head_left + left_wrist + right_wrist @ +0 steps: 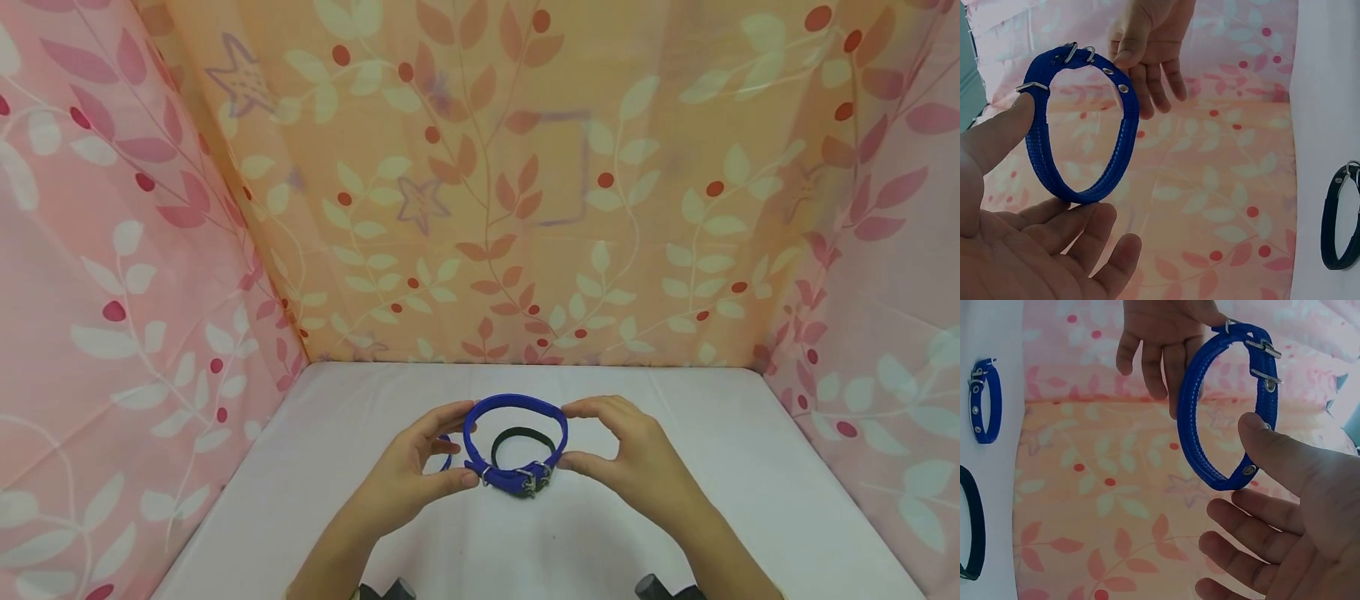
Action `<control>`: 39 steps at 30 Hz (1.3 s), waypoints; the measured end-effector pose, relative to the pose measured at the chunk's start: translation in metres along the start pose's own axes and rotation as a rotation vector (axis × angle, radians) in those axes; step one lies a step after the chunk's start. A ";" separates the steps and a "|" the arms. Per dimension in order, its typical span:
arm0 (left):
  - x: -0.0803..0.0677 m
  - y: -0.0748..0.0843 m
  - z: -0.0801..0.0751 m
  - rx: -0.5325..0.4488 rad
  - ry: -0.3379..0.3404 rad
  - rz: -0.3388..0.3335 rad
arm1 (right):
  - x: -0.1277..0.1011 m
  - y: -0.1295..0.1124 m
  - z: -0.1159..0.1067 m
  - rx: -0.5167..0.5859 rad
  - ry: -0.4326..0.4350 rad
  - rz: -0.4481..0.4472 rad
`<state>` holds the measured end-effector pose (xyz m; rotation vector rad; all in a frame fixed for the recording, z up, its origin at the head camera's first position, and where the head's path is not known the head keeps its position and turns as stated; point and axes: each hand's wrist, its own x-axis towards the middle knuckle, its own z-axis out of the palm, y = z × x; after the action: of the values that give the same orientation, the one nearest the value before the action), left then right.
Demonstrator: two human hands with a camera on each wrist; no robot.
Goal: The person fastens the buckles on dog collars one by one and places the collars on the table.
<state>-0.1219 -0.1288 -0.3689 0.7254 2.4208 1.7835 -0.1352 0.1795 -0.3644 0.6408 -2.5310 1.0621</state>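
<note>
A buckled blue collar, a closed loop with metal eyelets and a silver buckle, is held up above the table between two hands. The left hand grips its left side, thumb at the lower edge near the metal keeper and fingers at the far edge. On the opposite side, the right hand holds the loop between thumb and fingertips, its other fingers spread in the right wrist view. A black collar lies behind the loop, partly hidden by it. A second blue collar rests on the table, mostly covered by the left hand in the head view.
The white tabletop extends under and around the hands. An orange leaf-patterned curtain stands along its back edge, with pink curtains at both sides. Dark wrist mounts show at the bottom.
</note>
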 end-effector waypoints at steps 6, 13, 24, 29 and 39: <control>-0.001 0.000 0.004 -0.014 0.022 -0.006 | -0.002 0.001 0.000 0.048 -0.032 0.037; -0.001 0.000 0.008 -0.024 0.031 -0.023 | -0.004 0.004 -0.001 0.107 -0.058 0.011; 0.006 -0.003 0.010 -0.011 0.070 0.006 | 0.002 0.008 -0.007 0.193 -0.137 -0.001; 0.018 -0.016 0.015 -0.059 0.069 -0.048 | 0.006 0.015 -0.004 0.187 -0.145 0.094; 0.044 -0.037 0.035 -0.147 0.051 -0.073 | 0.004 0.043 -0.004 0.209 -0.142 0.176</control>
<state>-0.1628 -0.0883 -0.4045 0.5773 2.2830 1.9487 -0.1605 0.2075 -0.3853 0.5728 -2.6596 1.4029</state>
